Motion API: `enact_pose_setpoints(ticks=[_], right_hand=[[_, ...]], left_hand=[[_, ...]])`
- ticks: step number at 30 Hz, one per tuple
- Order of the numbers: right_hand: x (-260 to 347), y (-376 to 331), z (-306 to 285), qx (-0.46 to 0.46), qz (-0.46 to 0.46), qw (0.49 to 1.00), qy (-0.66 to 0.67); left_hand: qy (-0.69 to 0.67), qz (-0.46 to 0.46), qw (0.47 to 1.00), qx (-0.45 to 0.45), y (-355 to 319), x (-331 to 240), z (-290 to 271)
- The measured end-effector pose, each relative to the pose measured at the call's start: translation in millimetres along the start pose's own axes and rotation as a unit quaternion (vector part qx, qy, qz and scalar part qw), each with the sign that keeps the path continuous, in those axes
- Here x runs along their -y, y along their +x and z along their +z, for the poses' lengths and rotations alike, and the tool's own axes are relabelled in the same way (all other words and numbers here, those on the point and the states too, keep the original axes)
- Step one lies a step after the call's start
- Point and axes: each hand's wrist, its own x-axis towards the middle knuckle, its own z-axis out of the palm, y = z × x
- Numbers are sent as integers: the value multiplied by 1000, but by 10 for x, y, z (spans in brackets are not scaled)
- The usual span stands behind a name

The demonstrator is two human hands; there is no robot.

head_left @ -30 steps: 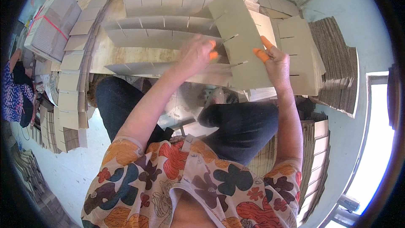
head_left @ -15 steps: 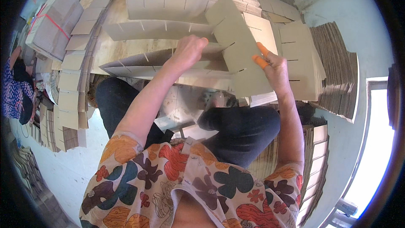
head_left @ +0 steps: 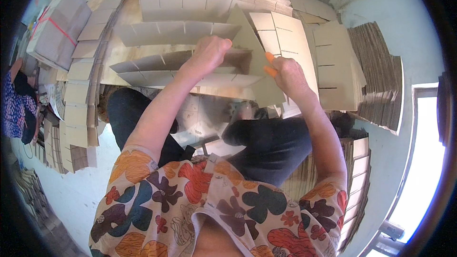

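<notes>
Several long slotted cardboard strips stand on edge before me, among them a far strip (head_left: pixel 162 33) and a near strip (head_left: pixel 190 79). My left hand (head_left: pixel 209 54) is closed over the dark middle strip (head_left: pixel 176 59), seemingly pinching its upper edge; the fingertips are partly hidden. At the right ends of these strips a slotted cardboard cross strip (head_left: pixel 257 59) stands upright across them. My right hand (head_left: pixel 289 76), with orange covers on its fingertips, grips the right side of this cross strip. Whether every slot is engaged, I cannot tell.
A stack of slotted sheets (head_left: pixel 285 33) lies right of the cross strip, with taller stacks (head_left: pixel 376 76) beyond. More piles (head_left: pixel 190 7) are at the back. Overlapping cardboard pieces (head_left: pixel 78 85) and a strapped carton (head_left: pixel 59 26) are at left. Another person's patterned sleeve (head_left: pixel 19 104) shows far left.
My right hand has moved left with the cross strip, which now sits further left and is blurred by motion. The sheets behind it show more. My left hand has barely shifted.
</notes>
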Motion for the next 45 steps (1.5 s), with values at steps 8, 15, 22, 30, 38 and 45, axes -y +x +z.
enact_pose_setpoints(ticks=[8,15,22,30,38,45], right_hand=[[53,102,246,91,12,991,-93],[-718,-317,-67,-231,301,911,-161],[-1545,-580,100,-118,412,875,225],[-1117,-567,-726,-297,348,778,431],[374,70,-611,-192,138,925,298],[540,297,-372,-189,73,967,153]], left_hand=[[51,-16,997,59,79,44,-23],[-24,-12,994,-104,-218,20,-310],[14,-39,995,-89,-414,34,-439],[-50,-26,996,-67,-653,-74,-599],[-19,20,999,27,-810,48,-204],[-43,64,995,-61,-827,39,-100]])
